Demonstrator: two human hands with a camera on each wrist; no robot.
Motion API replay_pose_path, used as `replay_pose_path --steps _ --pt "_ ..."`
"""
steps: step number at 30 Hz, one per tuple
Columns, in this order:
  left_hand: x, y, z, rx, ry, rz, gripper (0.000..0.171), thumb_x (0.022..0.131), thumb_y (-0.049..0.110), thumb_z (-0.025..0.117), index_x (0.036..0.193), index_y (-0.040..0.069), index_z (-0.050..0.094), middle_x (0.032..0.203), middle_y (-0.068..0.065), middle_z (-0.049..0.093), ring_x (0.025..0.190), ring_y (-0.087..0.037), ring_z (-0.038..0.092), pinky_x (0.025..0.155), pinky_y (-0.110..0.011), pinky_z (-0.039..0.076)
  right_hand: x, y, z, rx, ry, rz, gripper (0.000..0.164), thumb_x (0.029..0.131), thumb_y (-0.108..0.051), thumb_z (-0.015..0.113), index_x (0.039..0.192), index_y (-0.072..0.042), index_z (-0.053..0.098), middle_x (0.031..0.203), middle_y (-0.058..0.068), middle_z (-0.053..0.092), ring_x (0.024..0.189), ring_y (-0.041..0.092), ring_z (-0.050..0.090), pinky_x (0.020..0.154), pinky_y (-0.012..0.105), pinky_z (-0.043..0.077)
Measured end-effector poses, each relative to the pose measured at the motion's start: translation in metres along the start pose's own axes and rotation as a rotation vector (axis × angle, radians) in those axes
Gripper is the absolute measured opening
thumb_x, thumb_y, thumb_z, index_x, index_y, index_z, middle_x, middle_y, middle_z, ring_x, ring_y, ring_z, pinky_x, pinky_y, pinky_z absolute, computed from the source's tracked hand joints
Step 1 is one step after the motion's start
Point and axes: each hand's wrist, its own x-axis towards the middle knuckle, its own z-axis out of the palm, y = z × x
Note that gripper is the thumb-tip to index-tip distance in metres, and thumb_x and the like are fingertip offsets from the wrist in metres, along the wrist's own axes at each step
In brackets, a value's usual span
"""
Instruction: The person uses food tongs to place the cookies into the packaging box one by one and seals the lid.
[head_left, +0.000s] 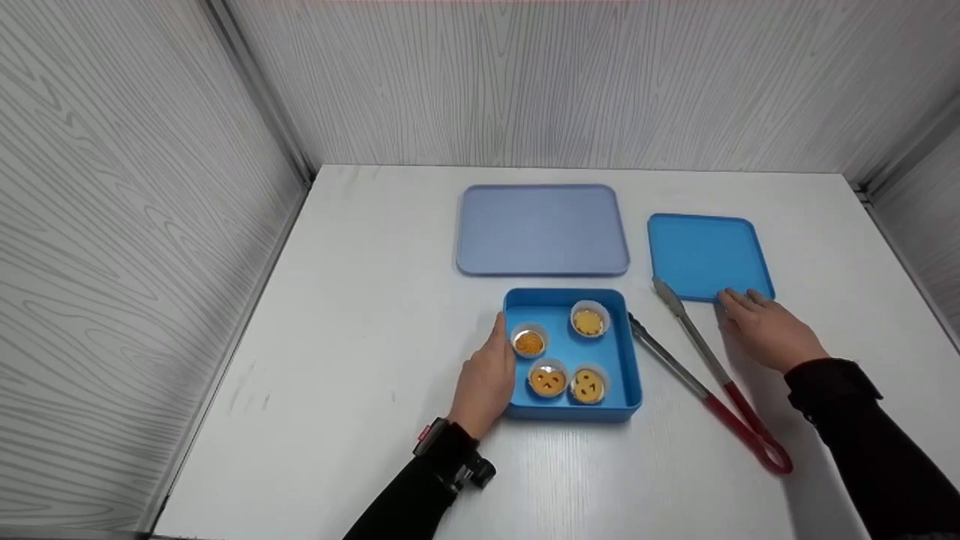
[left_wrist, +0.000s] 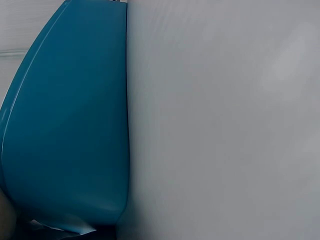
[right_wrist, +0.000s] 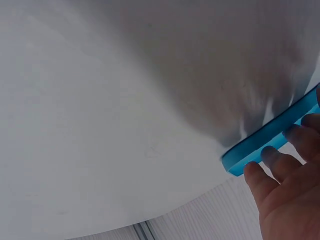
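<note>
My left hand (head_left: 485,377) lies along the left wall of a square blue box (head_left: 577,412), fingers fairly straight and against the wall. Inside the box sit several small round cookies in pale cups, such as the cookie (head_left: 587,385) near the front right, which has dark cut-outs. The left wrist view shows the box's wall (left_wrist: 70,115) close up. At the right, the fingertips of my right hand (head_left: 775,334) rest on the near edge of a flat blue lid (head_left: 705,255). In the right wrist view, the extended fingers (right_wrist: 256,181) touch the lid's rim (right_wrist: 272,131).
Between the box and my right hand lie metal tongs (head_left: 701,345) with red handles, their arms spread and tips towards the box and lid. Behind the box is a flat lavender tray (head_left: 541,231). Wood-grain panels (head_left: 510,82) border the white table (head_left: 330,360).
</note>
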Motion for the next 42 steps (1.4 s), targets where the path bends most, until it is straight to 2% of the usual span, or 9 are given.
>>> replay_pose_path --steps 7,11,15,19,22,27,33,39,42 --pt "0.0 0.0 -0.001 0.009 0.005 0.003 0.051 0.103 0.024 0.032 0.149 0.008 0.02 0.134 -0.012 0.049 0.101 -0.024 0.061 0.091 -0.036 0.046 0.003 -0.001 0.0 -0.056 0.02 0.008 0.045 0.086 0.005 0.058 0.13 0.008 0.047 0.125 0.03 0.051 0.107 0.047 0.051 0.078 0.054 0.046" --pt "-0.001 0.0 -0.001 0.006 0.011 0.008 0.051 0.102 0.023 0.032 0.148 0.007 0.021 0.134 -0.012 0.05 0.098 -0.024 0.062 0.089 -0.036 0.047 0.003 0.0 0.002 -0.117 0.103 -0.018 0.046 0.079 0.012 0.062 0.124 0.005 0.053 0.093 0.027 0.064 0.076 0.038 0.063 0.059 0.046 0.051" --pt "-0.001 0.001 -0.001 0.003 0.007 0.005 0.051 0.102 0.023 0.032 0.148 0.006 0.02 0.134 -0.012 0.05 0.098 -0.024 0.062 0.089 -0.036 0.047 0.004 0.001 0.004 -0.142 0.17 -0.044 0.038 0.075 0.014 0.063 0.112 0.004 0.06 0.067 0.022 0.061 0.052 0.03 0.059 0.046 0.042 0.048" --pt "-0.001 0.0 -0.001 0.0 0.008 0.002 0.051 0.102 0.023 0.032 0.149 0.007 0.02 0.134 -0.012 0.05 0.1 -0.023 0.061 0.09 -0.036 0.046 0.006 0.001 0.004 -0.163 0.207 -0.051 0.017 0.074 0.014 0.063 0.086 0.001 0.061 0.057 0.017 0.057 0.044 0.025 0.053 0.04 0.039 0.043" --pt "-0.001 0.0 -0.002 -0.003 0.011 0.01 0.051 0.102 0.023 0.032 0.148 0.006 0.02 0.134 -0.013 0.05 0.102 -0.023 0.06 0.091 -0.036 0.045 0.007 0.002 0.003 -0.192 0.202 -0.044 0.017 0.072 0.016 0.064 0.074 0.0 0.058 0.054 0.015 0.054 0.041 0.022 0.049 0.038 0.039 0.041" --pt "-0.002 0.0 -0.002 -0.002 0.013 0.025 0.05 0.102 0.023 0.032 0.148 0.005 0.02 0.134 -0.013 0.05 0.101 -0.024 0.061 0.091 -0.036 0.045 0.004 0.007 0.003 -0.24 0.203 -0.055 0.016 0.069 0.017 0.065 0.071 0.002 0.059 0.056 0.016 0.056 0.043 0.022 0.048 0.042 0.041 0.044" --pt "-0.001 0.0 -0.001 -0.009 -0.004 0.008 0.051 0.102 0.024 0.032 0.149 0.007 0.019 0.135 -0.012 0.048 0.104 -0.023 0.059 0.092 -0.036 0.044 -0.002 0.015 -0.001 -0.169 0.341 -0.124 0.015 0.074 0.014 0.062 0.087 0.005 0.063 0.076 0.02 0.066 0.068 0.034 0.062 0.068 0.048 0.047" --pt "0.0 0.0 -0.001 -0.005 -0.012 -0.005 0.051 0.103 0.024 0.031 0.149 0.007 0.019 0.137 -0.011 0.047 0.109 -0.023 0.057 0.094 -0.036 0.043 -0.005 0.013 -0.014 -0.187 0.441 -0.118 0.012 0.085 0.008 0.057 0.087 0.003 0.046 0.059 0.016 0.05 0.057 0.032 0.054 0.048 0.039 0.041" --pt "0.0 -0.001 0.0 0.001 -0.016 -0.007 0.051 0.103 0.025 0.031 0.149 0.007 0.018 0.138 -0.01 0.046 0.11 -0.022 0.056 0.094 -0.036 0.043 -0.004 0.01 -0.021 -0.204 0.506 -0.108 0.009 0.089 0.004 0.055 0.087 0.003 0.046 0.063 0.019 0.05 0.058 0.034 0.054 0.048 0.041 0.04"
